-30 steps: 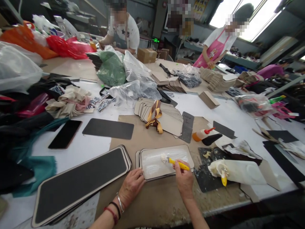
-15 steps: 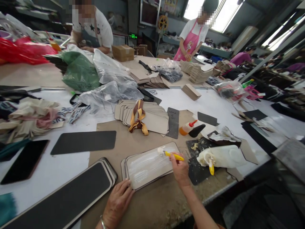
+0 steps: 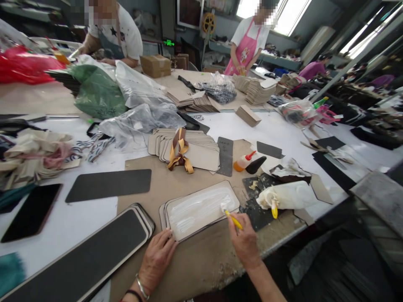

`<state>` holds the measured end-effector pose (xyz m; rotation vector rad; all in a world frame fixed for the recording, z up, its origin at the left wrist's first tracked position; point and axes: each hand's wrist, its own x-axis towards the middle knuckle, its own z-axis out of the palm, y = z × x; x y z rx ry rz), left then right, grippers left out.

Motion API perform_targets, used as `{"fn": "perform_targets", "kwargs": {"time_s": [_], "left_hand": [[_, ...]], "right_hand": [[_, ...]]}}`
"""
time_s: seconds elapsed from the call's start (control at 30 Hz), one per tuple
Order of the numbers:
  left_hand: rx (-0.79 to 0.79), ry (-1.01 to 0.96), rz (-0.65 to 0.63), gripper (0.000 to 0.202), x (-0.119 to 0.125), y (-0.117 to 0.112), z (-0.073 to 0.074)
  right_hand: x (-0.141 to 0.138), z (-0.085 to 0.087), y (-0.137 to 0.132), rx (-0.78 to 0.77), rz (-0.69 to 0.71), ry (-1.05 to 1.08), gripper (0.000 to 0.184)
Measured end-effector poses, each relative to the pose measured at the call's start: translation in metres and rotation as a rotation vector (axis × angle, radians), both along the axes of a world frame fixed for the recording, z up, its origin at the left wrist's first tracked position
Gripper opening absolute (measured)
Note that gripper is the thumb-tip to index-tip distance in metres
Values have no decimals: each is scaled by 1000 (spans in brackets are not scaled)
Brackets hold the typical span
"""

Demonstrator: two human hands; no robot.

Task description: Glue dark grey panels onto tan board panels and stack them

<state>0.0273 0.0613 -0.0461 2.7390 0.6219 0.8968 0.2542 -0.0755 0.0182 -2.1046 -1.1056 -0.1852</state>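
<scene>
The right hand (image 3: pixel 245 243) grips a yellow-handled glue brush (image 3: pixel 233 219), its tip on a glue-smeared beige board (image 3: pixel 200 209) topping a stack (image 3: pixel 162 217) on brown paper (image 3: pixel 201 264); the empty left hand (image 3: pixel 155 261), fingers half open, sits just beside the stack

Left hand (image 3: pixel 155 261) splayed, right hand (image 3: pixel 244 242) curled
</scene>
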Motion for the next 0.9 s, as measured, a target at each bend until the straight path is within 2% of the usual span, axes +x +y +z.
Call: {"fn": "perform_targets", "kwargs": {"time_s": [0.13, 0.2, 0.27, 0.43, 0.57, 0.67, 0.77, 0.83, 0.9], "left_hand": [[-5, -9, -8, 19, -1, 0, 0], [-14, -9, -12, 19, -2, 0, 0], [-25, -2, -14, 20, -3, 0, -1], [-30, 10, -14, 21, -6, 1, -2], [8, 12, -23, 24, -9, 4, 0], [15, 21, -33, 24, -11, 5, 1], [6, 20, -33, 25, -12, 5, 2], [-3, 26, -20, 25, -12, 5, 2], [-20, 35, -9, 25, -12, 4, 2]], "right_hand": [[-76, 0, 23, 16, 204, 179, 21], [-96, 0, 31, 37, 270, 272, 20], [-99, 1, 35, 67, 261, 357, 18], [-59, -6, 49, 133, 132, 521, 22], [-9, -15, 63, 131, 53, 486, 29], [39, -17, 57, 109, -94, 425, 36], [76, -14, 39, 81, -249, 358, 43], [80, -9, 27, 49, -269, 293, 44], [63, -5, 22, 22, -230, 297, 42]]}}
